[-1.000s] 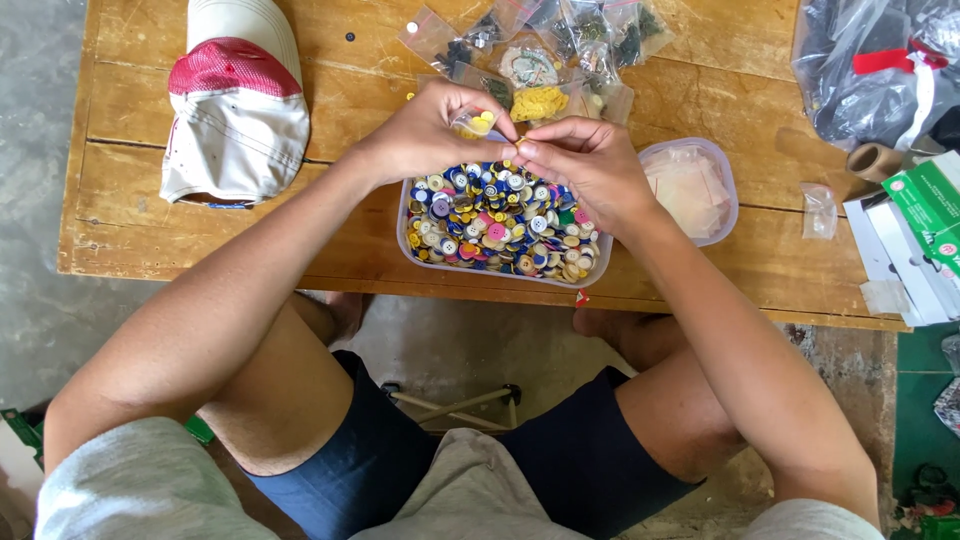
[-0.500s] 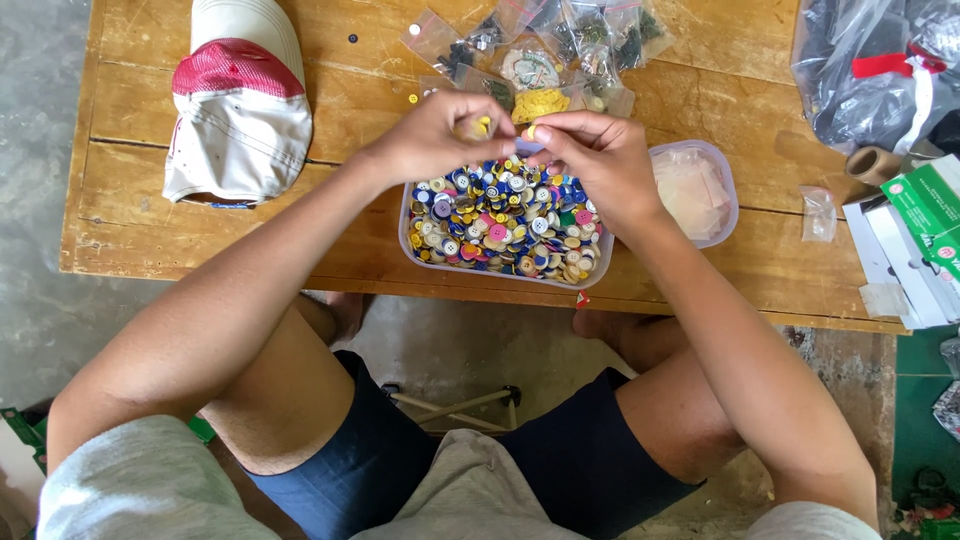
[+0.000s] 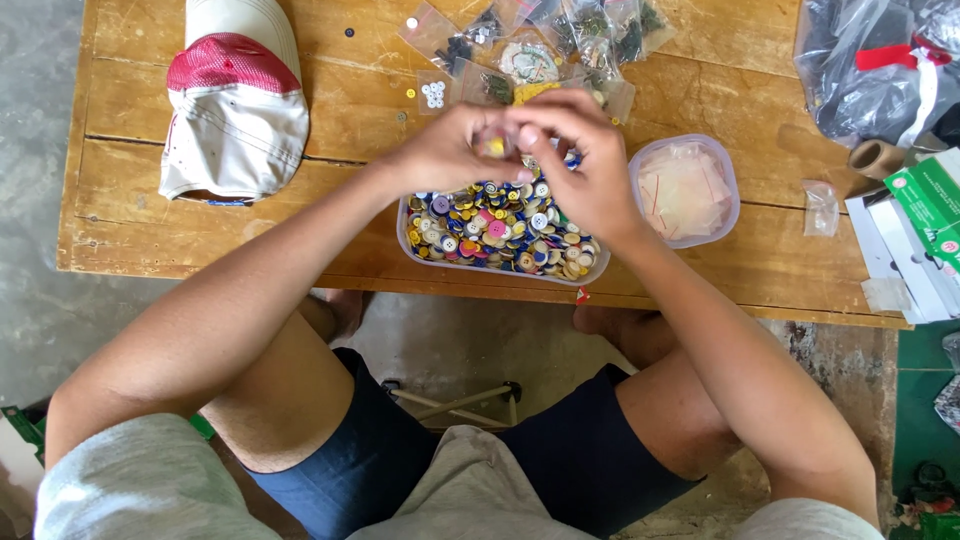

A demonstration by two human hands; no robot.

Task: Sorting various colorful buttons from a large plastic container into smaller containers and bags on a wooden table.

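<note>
A clear plastic tub [image 3: 408, 238] full of mixed coloured buttons sits at the near edge of the wooden table [image 3: 140, 170]. My left hand [image 3: 445, 150] and my right hand [image 3: 580, 160] meet just above its far side. Both pinch a small clear bag with yellow buttons [image 3: 495, 146] between the fingertips. Most of that bag is hidden by my fingers.
Several small bags of sorted buttons [image 3: 540, 40] lie beyond my hands. A clear lid [image 3: 685, 190] rests right of the tub. A red and white cap [image 3: 235, 100] lies at the left. A dark plastic bag [image 3: 870, 70], tape roll [image 3: 875, 158] and boxes [image 3: 920, 230] crowd the right.
Both hands have lifted slightly and closed in together around the small yellow bag above the tub. The tub and the rest stayed put.
</note>
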